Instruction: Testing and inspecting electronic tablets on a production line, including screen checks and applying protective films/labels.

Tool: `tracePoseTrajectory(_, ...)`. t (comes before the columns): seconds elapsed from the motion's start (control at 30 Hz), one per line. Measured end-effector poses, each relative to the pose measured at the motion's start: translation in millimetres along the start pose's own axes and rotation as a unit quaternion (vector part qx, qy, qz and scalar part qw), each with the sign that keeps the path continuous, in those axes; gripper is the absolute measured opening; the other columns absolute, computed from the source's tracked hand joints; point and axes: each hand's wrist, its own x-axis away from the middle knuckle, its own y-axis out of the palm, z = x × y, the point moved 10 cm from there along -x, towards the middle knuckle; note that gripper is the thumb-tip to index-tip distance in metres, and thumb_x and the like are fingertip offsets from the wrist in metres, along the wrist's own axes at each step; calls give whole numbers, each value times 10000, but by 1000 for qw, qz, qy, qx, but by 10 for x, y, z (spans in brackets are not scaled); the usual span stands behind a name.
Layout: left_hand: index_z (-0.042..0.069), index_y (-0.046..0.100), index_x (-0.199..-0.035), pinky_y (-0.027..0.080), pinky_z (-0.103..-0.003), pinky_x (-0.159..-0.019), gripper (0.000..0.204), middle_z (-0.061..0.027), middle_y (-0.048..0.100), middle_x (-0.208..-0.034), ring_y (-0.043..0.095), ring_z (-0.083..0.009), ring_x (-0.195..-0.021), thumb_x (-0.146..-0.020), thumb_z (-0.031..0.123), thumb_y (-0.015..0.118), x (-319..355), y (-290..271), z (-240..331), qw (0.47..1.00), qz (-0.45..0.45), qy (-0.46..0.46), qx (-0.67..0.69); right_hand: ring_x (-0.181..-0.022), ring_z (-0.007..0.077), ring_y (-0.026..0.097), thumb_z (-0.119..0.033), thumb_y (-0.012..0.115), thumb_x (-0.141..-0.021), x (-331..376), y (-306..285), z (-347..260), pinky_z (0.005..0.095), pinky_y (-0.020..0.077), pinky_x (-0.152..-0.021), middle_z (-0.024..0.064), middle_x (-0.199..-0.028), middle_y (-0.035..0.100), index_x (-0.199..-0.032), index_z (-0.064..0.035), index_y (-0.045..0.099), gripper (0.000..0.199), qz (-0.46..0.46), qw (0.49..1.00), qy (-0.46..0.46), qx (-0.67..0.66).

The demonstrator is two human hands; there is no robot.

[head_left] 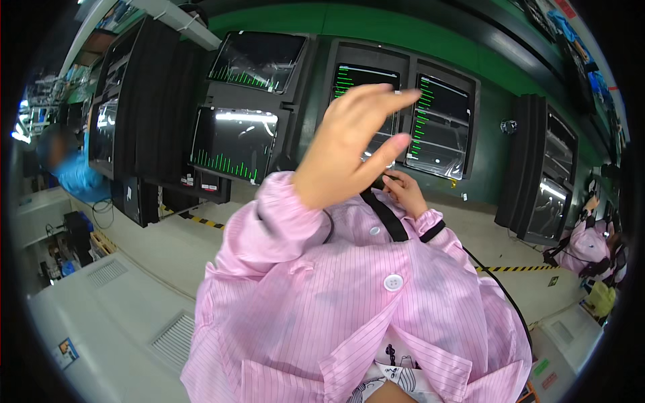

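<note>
My left hand (356, 138) is raised in front of my chest, fingers stretched out and thumb apart, holding nothing. It partly covers the left one of two flat screens (340, 82) lying in a black tray (405, 60). The right screen (440, 124) of that tray shows green bars and shiny clear film. Lower down, my right hand (408, 193) is closed at the tray's near edge, beside the top of a black strap (385, 213) on my chest. What its fingertips pinch, if anything, is hidden. A black band circles my right wrist.
Left of the tray, another black tray (285, 121) holds two screens with green bars (256, 60). Tall stacks of black trays stand at the left (151, 107) and right (521, 161). A cable (504, 289) runs down my right side. One person (74, 171) is at far left, another (588, 242) at far right.
</note>
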Motion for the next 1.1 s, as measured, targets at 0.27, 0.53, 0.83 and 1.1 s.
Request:
tracePoseTrajectory(0.27,-22,367,-1402,55,-653,-1111,671,-134,372,-1469,231,-345,-1418,-890,367,558,981,1671,-1423,945,-197,-69,-250,-579,41,503,-150,670,-890,154,255,372,203,395,-528,-14,-729,626,-869,-3,696,150,-23,999,-43,-21)
tracePoseTrajectory(0.53,94,452,-1379,117,-601,-1132,565,-119,443,-1422,293,-305,-1396,-881,333,573,380,2613,-627,963,-204,102,-145,-902,136,596,-149,631,-926,971,-1841,-107,253,475,-754,52,-1008,644,-959,-21,683,142,437,865,-243,38)
tracePoseTrajectory(0.83,-66,492,-1289,124,-584,-1137,629,-222,447,-1383,342,-354,-1352,-893,423,489,113,3323,-643,941,-233,69,-236,-781,125,616,-147,625,-928,1136,-1697,549,273,494,-707,67,-828,683,-928,27,673,180,371,924,-88,-6)
tracePoseTrajectory(1.1,20,507,-1276,219,-625,-1076,474,-154,534,-1307,405,-335,-1315,-875,266,556,-342,1829,-2181,926,5,-124,-358,-924,331,589,-150,637,-877,588,-2614,-1005,406,480,-772,155,-1009,640,-950,-4,648,163,421,701,-239,523)
